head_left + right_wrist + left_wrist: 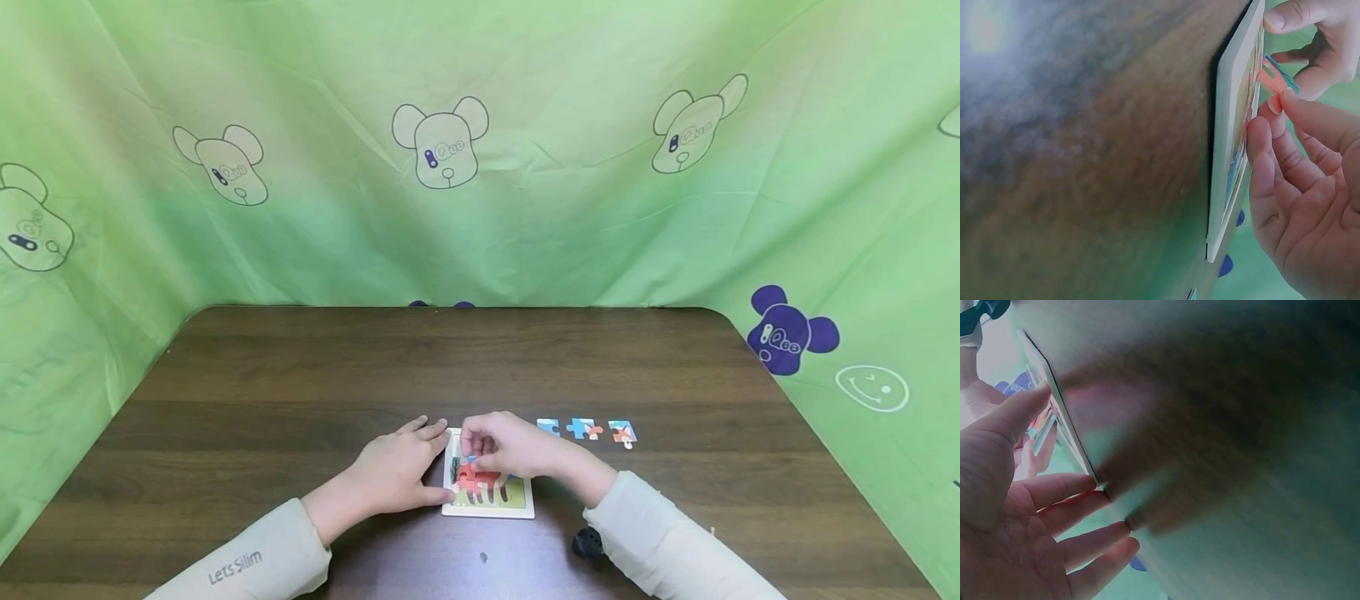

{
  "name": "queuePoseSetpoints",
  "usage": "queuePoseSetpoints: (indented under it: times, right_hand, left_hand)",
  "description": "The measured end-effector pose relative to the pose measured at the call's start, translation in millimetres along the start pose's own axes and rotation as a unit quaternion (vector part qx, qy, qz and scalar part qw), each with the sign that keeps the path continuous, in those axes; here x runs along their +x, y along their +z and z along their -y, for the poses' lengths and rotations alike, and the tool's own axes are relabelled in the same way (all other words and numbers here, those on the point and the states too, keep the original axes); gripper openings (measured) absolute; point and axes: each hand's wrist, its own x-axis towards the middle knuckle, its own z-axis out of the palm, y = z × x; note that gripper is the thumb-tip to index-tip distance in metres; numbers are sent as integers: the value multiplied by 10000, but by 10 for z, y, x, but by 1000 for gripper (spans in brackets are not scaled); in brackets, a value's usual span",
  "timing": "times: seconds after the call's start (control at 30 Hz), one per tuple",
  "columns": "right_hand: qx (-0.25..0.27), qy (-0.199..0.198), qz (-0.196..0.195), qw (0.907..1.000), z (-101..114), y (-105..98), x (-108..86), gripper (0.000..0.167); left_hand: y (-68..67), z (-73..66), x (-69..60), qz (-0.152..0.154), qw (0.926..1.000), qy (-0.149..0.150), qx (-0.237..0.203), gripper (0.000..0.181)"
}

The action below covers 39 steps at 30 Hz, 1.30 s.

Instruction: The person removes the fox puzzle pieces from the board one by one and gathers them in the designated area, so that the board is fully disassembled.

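Right hand [512,446]'s pinching a piece [1274,80], left hand [393,472]'s spread against the tray [491,512]; piece looks light, stiffish, so grab its edges.

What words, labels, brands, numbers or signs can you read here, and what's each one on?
"Lets Silim": left sleeve.
"Qee", as best it reads, last letters unclear: bear heads printed on the green curtain.
Winking smiley, no words: curtain, right side.
Faint marks, curtain's left side: too blurred to read.
Loose puzzle pieces: no readable text.
No readable numbers.
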Motion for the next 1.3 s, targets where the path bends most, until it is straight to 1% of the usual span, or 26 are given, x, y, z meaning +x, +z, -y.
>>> queuePoseSetpoints:
  times: [0.23, 0.43, 0.53, 0.8, 0.97, 1.3]
  right_hand:
    - [99, -161, -157, 9997, -23, -36, -46, 12]
    - [224, -77, -184, 9995, -58, -74, -94, 10]
    - [200, -74, -230, 9995, -75, -97, -130, 10]
    - [136, -31, -418, 9990, -145, -172, -259, 10]
    - [106, -46, -575, 9983, -185, -233, -358, 9]
    - [-34, 299, -721, 9969, -258, -332, -574, 9]
  left_hand:
    - [0, -1, -9, -2, 10000, 4, 17, 79]
    - [7, 4, -9, 3, 10000, -11, 40, 79]
    - [6, -2, -6, 4, 10000, -2, 43, 79]
    - [-32, -18, -9, 73, 9999, -6, 150, 79]
    - [-52, -17, -25, 49, 9999, -15, 101, 78]
    - [-18, -7, -19, 43, 9999, -34, 108, 79]
